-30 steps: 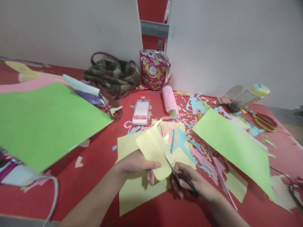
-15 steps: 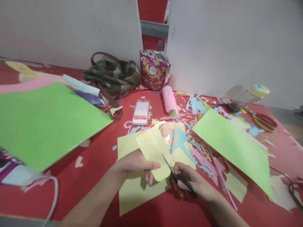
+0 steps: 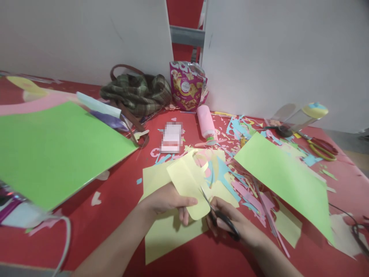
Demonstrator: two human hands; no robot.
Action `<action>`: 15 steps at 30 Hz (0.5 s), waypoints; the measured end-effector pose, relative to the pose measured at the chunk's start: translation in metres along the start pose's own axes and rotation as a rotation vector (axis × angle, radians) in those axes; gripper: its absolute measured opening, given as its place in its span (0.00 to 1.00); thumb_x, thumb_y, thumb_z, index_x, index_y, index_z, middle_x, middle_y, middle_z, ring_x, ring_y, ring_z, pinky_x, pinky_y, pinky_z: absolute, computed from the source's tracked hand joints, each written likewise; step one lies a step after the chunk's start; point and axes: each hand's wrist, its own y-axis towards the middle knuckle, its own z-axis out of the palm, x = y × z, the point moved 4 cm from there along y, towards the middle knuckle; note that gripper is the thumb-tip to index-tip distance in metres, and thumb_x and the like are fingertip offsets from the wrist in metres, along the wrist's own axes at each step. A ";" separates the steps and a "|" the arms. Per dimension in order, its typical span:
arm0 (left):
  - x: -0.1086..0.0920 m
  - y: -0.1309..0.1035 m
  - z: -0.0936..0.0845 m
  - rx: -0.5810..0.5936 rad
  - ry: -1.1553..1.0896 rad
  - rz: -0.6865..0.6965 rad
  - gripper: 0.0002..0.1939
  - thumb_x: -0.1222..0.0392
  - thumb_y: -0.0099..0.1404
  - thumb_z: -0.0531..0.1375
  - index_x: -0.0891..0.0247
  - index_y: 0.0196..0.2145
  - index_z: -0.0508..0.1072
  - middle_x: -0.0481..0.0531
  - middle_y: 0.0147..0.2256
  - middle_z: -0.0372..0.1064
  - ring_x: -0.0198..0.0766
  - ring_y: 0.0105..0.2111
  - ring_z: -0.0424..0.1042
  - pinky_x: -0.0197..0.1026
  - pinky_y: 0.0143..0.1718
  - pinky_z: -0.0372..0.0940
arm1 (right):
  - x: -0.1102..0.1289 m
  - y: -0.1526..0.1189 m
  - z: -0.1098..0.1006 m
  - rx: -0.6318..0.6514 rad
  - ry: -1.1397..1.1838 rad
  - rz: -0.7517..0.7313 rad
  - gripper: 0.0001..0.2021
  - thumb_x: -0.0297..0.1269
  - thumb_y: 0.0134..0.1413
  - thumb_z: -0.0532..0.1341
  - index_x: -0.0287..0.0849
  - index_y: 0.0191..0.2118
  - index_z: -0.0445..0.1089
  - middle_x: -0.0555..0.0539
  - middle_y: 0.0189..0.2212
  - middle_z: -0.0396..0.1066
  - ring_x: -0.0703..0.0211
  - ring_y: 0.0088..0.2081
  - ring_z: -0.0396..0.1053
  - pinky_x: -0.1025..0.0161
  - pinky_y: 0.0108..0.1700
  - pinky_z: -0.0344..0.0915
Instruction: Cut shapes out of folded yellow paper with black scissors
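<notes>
My left hand is closed on a piece of yellow paper, thumb on top and fingers beneath. The paper has a rounded lower corner, and a narrow curling strip hangs at its upper right. In my right hand is a pair of scissors with black handles. Their blades point up and left, at the right edge of the paper. Under both hands lies a larger yellow sheet on the red table.
Green sheets lie left and right. Behind are a pink bottle, a snack bag and a plaid bag. Colourful paper scraps cover the middle and right. More scissors and a clear container sit at the right.
The yellow paper and my left hand have shifted slightly right. The scissors' blades have moved a little up and right along the paper's edge.
</notes>
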 end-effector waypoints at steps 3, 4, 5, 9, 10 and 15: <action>-0.001 0.000 0.001 -0.028 -0.020 -0.001 0.10 0.60 0.49 0.62 0.71 0.25 0.69 0.47 0.10 0.66 0.32 0.09 0.64 0.31 0.12 0.57 | 0.000 0.001 0.001 -0.004 0.031 -0.023 0.15 0.43 0.45 0.59 0.41 0.30 0.53 0.53 0.20 0.58 0.67 0.22 0.59 0.68 0.23 0.53; -0.002 0.000 0.001 -0.039 -0.030 0.005 0.10 0.60 0.48 0.62 0.72 0.25 0.69 0.47 0.10 0.66 0.32 0.09 0.64 0.31 0.12 0.58 | 0.000 0.001 0.002 -0.007 0.041 -0.027 0.15 0.43 0.45 0.59 0.41 0.31 0.53 0.53 0.20 0.58 0.67 0.22 0.59 0.68 0.23 0.53; -0.003 0.000 0.001 -0.047 -0.039 0.012 0.11 0.60 0.48 0.62 0.72 0.26 0.69 0.48 0.10 0.66 0.32 0.09 0.64 0.31 0.12 0.58 | -0.001 0.002 0.002 -0.009 0.049 -0.029 0.15 0.43 0.45 0.60 0.41 0.31 0.53 0.53 0.20 0.59 0.67 0.21 0.59 0.68 0.23 0.53; -0.005 -0.002 0.002 -0.059 -0.053 0.011 0.10 0.62 0.48 0.62 0.73 0.27 0.70 0.48 0.10 0.66 0.32 0.09 0.64 0.31 0.12 0.58 | -0.004 0.002 0.001 -0.013 0.047 -0.037 0.15 0.43 0.45 0.59 0.41 0.31 0.54 0.53 0.19 0.59 0.66 0.21 0.59 0.67 0.25 0.53; -0.005 -0.002 0.002 -0.060 -0.054 0.006 0.10 0.63 0.48 0.62 0.73 0.27 0.70 0.48 0.10 0.66 0.32 0.09 0.64 0.30 0.12 0.58 | -0.004 0.003 0.000 -0.015 0.044 -0.041 0.15 0.44 0.45 0.59 0.41 0.31 0.54 0.53 0.18 0.59 0.66 0.21 0.59 0.67 0.25 0.53; -0.005 -0.003 0.002 -0.077 -0.061 0.000 0.09 0.62 0.49 0.62 0.73 0.26 0.70 0.48 0.09 0.65 0.31 0.09 0.64 0.30 0.12 0.58 | -0.004 0.003 -0.001 -0.018 0.023 -0.053 0.14 0.43 0.46 0.59 0.41 0.31 0.53 0.54 0.17 0.58 0.66 0.21 0.59 0.66 0.26 0.53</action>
